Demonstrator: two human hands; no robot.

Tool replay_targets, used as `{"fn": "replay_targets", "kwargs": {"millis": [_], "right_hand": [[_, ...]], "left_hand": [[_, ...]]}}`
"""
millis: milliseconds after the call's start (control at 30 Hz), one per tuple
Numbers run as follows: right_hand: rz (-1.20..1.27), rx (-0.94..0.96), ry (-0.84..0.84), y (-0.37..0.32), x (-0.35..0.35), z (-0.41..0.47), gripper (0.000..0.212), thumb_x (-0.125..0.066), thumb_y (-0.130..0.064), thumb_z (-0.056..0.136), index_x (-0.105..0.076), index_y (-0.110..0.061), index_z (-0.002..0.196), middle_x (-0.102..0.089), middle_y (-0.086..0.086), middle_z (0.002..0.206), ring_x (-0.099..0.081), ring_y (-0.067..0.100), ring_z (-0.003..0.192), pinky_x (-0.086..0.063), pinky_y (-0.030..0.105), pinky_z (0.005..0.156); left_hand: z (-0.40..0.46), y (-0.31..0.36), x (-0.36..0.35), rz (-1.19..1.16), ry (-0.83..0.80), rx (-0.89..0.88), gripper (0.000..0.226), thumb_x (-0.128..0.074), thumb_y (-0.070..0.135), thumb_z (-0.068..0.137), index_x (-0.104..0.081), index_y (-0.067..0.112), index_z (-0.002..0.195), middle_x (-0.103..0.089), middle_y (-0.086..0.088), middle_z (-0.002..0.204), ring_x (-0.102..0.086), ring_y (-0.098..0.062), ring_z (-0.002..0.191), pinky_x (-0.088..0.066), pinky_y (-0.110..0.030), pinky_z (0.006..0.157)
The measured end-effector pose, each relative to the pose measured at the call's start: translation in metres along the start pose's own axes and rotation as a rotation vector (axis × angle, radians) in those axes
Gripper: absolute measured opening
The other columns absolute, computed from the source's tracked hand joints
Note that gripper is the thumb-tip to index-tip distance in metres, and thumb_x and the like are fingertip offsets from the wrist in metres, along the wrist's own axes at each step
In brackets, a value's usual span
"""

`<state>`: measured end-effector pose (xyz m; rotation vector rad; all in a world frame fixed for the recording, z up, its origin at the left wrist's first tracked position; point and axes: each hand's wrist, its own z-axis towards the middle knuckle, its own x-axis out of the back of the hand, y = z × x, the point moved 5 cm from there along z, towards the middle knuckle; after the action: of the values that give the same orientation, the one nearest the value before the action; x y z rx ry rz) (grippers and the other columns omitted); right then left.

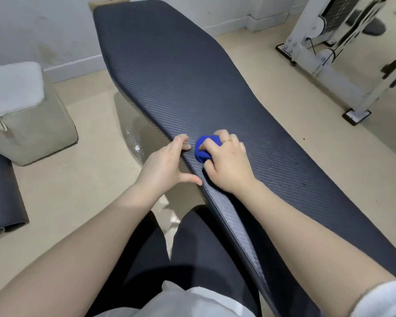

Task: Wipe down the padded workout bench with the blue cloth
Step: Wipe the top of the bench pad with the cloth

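A long dark padded bench (192,76) with a ribbed surface runs from the top left to the lower right. My right hand (226,163), with a ring on one finger, presses a bunched blue cloth (202,149) onto the pad near its left edge. Only part of the cloth shows beyond my fingers. Just left of it, my left hand (165,163) rests on the bench's left edge, fingertips on the pad and thumb spread below, holding nothing else.
A pale cushioned stool (25,117) stands on the floor at left, with a dark mat (2,193) beside it. A white exercise machine frame (329,49) stands at the upper right. My dark-trousered legs (192,248) are against the bench's near side.
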<state>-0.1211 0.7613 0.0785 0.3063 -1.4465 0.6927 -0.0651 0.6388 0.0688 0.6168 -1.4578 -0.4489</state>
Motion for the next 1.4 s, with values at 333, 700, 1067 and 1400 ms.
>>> {"fn": "replay_targets", "kwargs": {"millis": [333,700,1067,1400], "right_hand": [[-0.085,-0.479,0.098,0.057,0.011,-0.02,0.023,-0.045,-0.017,0.081,-0.054,-0.016,0.102,-0.043,0.016,0.123,-0.042,0.036,0.102,-0.036,0.044,0.083],[-0.028,-0.249,0.074,0.055,0.019,-0.05,0.034,-0.044,-0.025,0.077,-0.06,-0.028,0.106,-0.05,0.011,0.121,-0.047,0.035,0.1,-0.037,0.043,0.083],[0.037,-0.176,0.045,0.066,0.015,-0.051,0.045,-0.037,-0.032,0.072,-0.062,-0.028,0.109,-0.05,0.01,0.124,-0.047,0.033,0.101,-0.035,0.041,0.086],[0.051,-0.396,0.103,0.113,0.023,-0.038,0.037,-0.046,-0.018,0.076,-0.061,-0.029,0.107,-0.047,0.009,0.124,-0.043,0.032,0.107,-0.034,0.042,0.09]], "left_hand": [[-0.001,-0.005,-0.003,-0.057,-0.083,-0.07,0.084,-0.082,0.034,0.066,-0.043,0.009,0.136,-0.051,-0.003,0.136,-0.049,-0.017,0.125,-0.039,-0.033,0.105],[-0.026,0.023,-0.012,0.076,-0.088,-0.35,0.038,-0.069,0.037,0.075,-0.069,0.015,0.106,-0.059,-0.005,0.112,-0.06,-0.026,0.099,-0.047,-0.041,0.092],[-0.01,0.041,-0.023,0.316,-0.231,-0.246,0.072,-0.055,0.075,0.062,-0.054,0.032,0.119,-0.045,0.007,0.117,-0.04,-0.018,0.115,-0.031,-0.034,0.095],[0.006,0.044,-0.03,0.347,-0.417,-0.366,0.082,-0.071,0.071,0.05,-0.051,0.035,0.121,-0.04,0.009,0.118,-0.034,-0.015,0.114,-0.03,-0.032,0.095]]}}
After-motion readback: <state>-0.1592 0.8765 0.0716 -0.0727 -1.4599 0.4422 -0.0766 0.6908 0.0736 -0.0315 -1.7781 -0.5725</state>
